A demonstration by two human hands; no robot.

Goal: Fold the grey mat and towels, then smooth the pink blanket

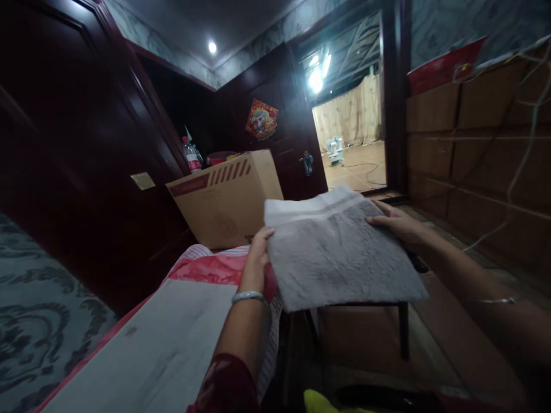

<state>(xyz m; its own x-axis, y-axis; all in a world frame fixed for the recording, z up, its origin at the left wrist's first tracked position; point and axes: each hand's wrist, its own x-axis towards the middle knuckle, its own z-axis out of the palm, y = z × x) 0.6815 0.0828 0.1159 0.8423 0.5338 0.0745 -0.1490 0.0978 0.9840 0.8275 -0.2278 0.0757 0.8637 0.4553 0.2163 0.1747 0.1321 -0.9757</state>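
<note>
- Towel (pixel 340 255), grey and fluffy with a white band along its far edge, is held up in front of the person, spread nearly flat between both hands, above a dark-legged piece of furniture (pixel 403 330).
- The left hand (pixel 260 245) grips the towel's left edge near the white band; a pale bangle (pixel 248 296) circles that wrist.
- The right hand (pixel 394 222) grips the upper right edge, its thumb lying on the grey face; a thin bracelet (pixel 499 300) sits on that forearm.
- Left of the towel lies a pale surface (pixel 172 321) with a red border.
- Beyond the left hand stands a cardboard box (pixel 228 201), with a bottle (pixel 192 156) behind its left end.
- Farther back, a dark door (pixel 288 137) bears a red diamond-shaped decoration (pixel 262 119).
- Through the doorway, a fan (pixel 334 150) stands on the floor.
- Brown boxes (pixel 430 160) are stacked along the right wall.
</note>
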